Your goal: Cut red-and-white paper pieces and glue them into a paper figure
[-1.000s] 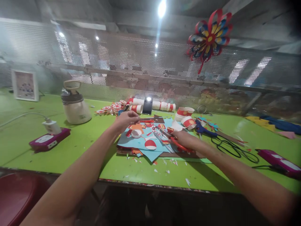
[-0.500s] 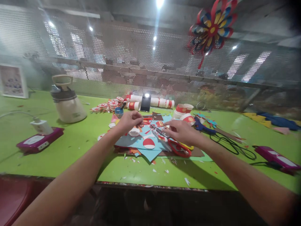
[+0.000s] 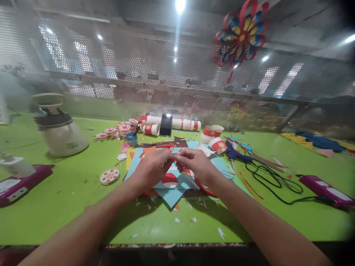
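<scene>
My left hand (image 3: pixel 154 168) and right hand (image 3: pixel 198 166) meet at curled fingertips — whether they pinch anything, I can't tell — and the latter partly hides a red handle (image 3: pixel 204 189).

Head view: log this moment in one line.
left hand: close to right hand; grasp: unclear; beneath: light-blue paper; farther left: patterned disc; behind: phone

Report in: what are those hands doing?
Left hand, right hand close together over blue paper; anything held unclear. Red-white disc on paper, just this side. Scraps litter near side of table.
</scene>
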`<state>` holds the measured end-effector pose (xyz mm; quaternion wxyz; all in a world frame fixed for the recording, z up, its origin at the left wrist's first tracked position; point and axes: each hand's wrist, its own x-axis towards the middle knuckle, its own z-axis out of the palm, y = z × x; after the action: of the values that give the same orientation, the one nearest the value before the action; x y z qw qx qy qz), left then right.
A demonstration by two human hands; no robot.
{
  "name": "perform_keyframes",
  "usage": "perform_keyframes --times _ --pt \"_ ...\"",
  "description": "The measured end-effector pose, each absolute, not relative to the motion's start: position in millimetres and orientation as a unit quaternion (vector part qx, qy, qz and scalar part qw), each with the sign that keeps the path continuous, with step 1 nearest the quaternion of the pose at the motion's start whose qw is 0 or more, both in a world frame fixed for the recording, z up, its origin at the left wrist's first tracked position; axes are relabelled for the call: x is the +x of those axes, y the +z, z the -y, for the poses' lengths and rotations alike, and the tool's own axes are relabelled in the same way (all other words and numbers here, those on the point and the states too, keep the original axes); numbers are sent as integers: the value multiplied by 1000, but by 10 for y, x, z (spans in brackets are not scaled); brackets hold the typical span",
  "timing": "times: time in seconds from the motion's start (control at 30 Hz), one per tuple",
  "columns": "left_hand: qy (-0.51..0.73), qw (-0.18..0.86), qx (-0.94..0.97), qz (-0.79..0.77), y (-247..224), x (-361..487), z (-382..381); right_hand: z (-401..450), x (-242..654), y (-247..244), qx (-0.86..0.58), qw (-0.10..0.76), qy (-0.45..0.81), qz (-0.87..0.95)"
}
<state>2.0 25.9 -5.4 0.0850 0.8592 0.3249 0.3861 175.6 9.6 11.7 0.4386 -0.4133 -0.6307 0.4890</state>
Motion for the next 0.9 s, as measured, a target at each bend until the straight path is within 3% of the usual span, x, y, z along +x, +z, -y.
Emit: perform_keyframes --times 0.27,0.43,0.5,0.7,0.9 --pt "289 -6 905 -313 -88 42 -169 -38 1789 44 -377 472 587 539" --pt "317 -34 899 -299 -75 51 -204 -47 1811 38 -380 485 574 540" --pt "345 28 891 -295 -49 56 -219 -63 1836 39 -387 485 549 561" --pt "371 403 759 -350 92 74 -240 -107 1896 46 -407 456 493 619" --pt "355 533 659 -395 150 66 -228 -51 1864 63 -407 440 464 652"
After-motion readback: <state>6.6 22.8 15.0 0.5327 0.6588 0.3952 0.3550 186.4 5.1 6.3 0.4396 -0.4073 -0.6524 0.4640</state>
